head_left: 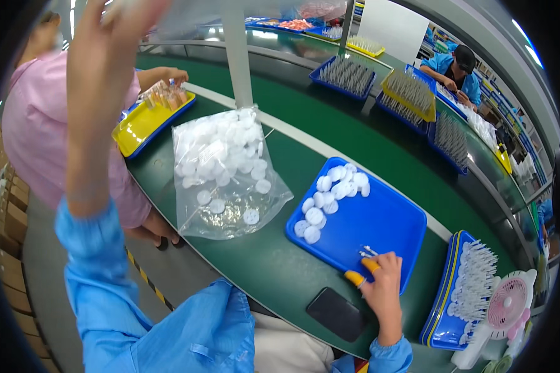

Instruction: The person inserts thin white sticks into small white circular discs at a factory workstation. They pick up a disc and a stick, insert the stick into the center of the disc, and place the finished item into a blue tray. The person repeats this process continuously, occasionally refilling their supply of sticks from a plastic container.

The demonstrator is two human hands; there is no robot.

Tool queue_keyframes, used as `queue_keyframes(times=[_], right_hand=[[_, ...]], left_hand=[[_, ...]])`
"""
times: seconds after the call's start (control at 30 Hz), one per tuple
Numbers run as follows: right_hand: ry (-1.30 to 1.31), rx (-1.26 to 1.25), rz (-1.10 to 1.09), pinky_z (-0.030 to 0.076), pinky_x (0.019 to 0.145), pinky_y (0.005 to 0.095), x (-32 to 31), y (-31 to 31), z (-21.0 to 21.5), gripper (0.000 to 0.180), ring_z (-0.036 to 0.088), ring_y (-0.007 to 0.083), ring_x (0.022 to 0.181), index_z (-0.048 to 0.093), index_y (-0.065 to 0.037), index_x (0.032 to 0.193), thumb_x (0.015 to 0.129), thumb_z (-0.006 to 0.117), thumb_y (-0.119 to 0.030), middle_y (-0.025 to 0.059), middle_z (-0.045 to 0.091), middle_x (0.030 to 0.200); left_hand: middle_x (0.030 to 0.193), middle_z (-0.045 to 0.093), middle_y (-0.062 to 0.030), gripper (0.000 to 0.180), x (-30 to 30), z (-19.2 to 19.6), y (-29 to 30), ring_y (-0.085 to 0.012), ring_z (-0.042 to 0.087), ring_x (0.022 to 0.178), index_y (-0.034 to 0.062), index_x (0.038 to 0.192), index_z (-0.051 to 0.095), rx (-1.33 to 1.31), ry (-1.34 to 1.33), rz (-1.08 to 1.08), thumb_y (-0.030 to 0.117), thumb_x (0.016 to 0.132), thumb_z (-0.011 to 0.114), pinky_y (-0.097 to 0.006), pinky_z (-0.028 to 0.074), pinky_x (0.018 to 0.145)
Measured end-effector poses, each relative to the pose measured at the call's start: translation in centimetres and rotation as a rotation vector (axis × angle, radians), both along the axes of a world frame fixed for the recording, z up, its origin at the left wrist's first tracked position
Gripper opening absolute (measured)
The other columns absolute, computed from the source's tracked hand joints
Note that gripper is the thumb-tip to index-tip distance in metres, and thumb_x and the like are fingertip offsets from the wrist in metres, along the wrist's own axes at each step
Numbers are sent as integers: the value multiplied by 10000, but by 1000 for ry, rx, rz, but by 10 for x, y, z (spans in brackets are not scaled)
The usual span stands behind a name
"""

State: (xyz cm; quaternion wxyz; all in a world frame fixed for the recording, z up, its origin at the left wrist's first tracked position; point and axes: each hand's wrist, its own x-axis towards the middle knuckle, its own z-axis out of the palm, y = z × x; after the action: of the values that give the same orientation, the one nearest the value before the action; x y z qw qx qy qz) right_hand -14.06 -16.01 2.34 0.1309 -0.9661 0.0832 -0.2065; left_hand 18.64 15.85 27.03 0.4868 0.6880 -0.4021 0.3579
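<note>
My right hand [382, 283] is at the near edge of a blue tray [379, 224], with yellow covers on two fingertips. Its fingers are closed on a few small silver pins [368, 252], which stick out past the fingertips. White round discs [315, 216] lie in a curved band along the tray's left and far side. My left hand [115, 37] is raised high at the upper left, blurred and cut off by the frame's top, so its fingers cannot be read. Below and right of it, a clear plastic bag [221, 168] full of similar white discs lies on the green table.
A black phone [336, 314] lies before the tray. At right are stacked trays [445, 311] of pin-topped discs and a pink-white fan [509, 301]. A grey post [237, 56] rises behind the bag. A person in pink [68, 124] stands left, beside a yellow tray [146, 127]; another sits across.
</note>
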Motion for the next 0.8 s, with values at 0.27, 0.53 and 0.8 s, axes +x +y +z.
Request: queue_keyframes(times=[0.27, 0.53, 0.8], right_hand=[[-249, 180, 199, 509, 971, 453, 0, 82, 75, 582, 623, 388, 1168, 711, 34, 1242, 786, 884, -284, 196, 660, 1248], [-1, -72, 549, 430, 1219, 509, 30, 171, -4, 559, 523, 412, 1446, 690, 87, 1197, 694, 748, -150, 283, 548, 1518], [-211, 209, 471, 564, 1049, 486, 30, 175, -7, 464, 690, 396, 1218, 723, 52, 1141, 708, 799, -97, 237, 705, 1304]], left_hand=[[1401, 543, -231, 914, -172, -272, 86, -382, 619, 1241, 80, 1374, 585, 251, 436, -294, 254, 592, 1026, -441, 504, 1044], [1446, 516, -288, 1173, -203, -331, 49, -467, 601, 1271, 31, 1586, 360, 274, 540, -337, 137, 618, 1015, -487, 519, 1064], [1452, 559, -295, 1318, -201, -329, 50, -442, 618, 1321, -39, 1654, 185, 288, 612, -312, 208, 667, 1023, -474, 513, 1111]])
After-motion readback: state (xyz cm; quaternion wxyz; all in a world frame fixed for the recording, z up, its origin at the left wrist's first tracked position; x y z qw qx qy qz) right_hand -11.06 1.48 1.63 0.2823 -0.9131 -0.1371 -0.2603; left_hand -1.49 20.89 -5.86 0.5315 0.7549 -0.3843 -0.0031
